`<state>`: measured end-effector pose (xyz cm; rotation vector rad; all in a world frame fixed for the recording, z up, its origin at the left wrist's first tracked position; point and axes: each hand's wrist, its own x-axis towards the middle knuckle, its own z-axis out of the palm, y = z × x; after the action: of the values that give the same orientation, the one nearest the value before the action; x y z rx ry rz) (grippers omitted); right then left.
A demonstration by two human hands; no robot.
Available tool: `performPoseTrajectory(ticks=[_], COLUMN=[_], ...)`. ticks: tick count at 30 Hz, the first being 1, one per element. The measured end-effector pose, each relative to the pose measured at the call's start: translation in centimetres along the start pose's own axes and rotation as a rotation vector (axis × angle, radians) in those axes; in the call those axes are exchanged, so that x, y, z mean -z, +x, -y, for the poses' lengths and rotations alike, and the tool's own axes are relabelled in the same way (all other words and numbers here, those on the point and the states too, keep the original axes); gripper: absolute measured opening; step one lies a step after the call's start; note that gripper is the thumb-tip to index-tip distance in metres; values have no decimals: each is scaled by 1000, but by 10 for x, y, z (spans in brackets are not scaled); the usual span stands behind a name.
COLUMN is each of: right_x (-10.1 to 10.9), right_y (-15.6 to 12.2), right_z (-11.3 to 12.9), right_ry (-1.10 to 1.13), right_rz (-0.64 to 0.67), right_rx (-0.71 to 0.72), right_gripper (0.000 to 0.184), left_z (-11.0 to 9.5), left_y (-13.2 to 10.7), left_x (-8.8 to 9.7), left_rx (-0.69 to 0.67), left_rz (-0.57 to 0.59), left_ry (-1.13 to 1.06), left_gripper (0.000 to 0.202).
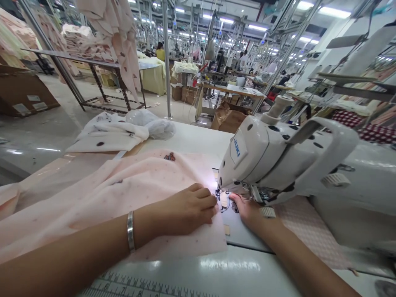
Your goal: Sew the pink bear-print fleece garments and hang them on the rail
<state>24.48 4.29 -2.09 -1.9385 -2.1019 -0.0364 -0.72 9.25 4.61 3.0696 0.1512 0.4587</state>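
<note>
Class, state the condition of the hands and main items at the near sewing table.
Pale pink printed fabric: spread out, wrinkled
White JUKI sewing machine: upright, its work light on
Left hand: fingers curled, on the printed fabric
Right hand: partly hidden by the machine; grip unclear
Silver metal bracelet: worn on the left wrist
White dark-spotted cloth: bunched up
Pink checked fabric: laid flat, partly hidden

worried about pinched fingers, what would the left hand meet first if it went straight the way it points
Likely the presser foot of the sewing machine, close ahead of the left hand; depth is unclear, so it might pass just in front.
</note>
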Motion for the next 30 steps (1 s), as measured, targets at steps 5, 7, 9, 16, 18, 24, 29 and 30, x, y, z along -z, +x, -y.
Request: performPoseTrajectory(ticks=[5, 7, 9, 16, 18, 24, 29, 30], right_x=[16, 30, 45, 61, 60, 67, 66, 66], right_y=[5, 2, -4, -21, -20, -21, -23, -22], right_z=[2, 9, 20, 60, 64, 53, 36, 34], right_ry=[-56, -62, -57, 57, 91, 153, 138, 133], right_rz=[66, 82, 73, 117, 133, 51, -21, -20], right_rx=[43, 46, 26, 40, 67, 127, 158, 169], right_gripper=[20, 20, 21, 29, 24, 26, 26, 27], left_z=[16, 29, 36, -89, -115, -46, -25, -28], left_y=[12, 7, -9, -74, -60, 2, -3, -5], left_x=[7, 20, 33, 6, -1, 9, 2, 2], left_rx=[-50, -33, -6, 520, 508, 341, 304, 316], left_rz=[12, 49, 91, 15, -31, -78, -48, -53], left_ry=[138, 149, 141, 110, 9, -114, -145, -171], left_gripper=[22, 22, 22, 47, 36, 19, 23, 23])
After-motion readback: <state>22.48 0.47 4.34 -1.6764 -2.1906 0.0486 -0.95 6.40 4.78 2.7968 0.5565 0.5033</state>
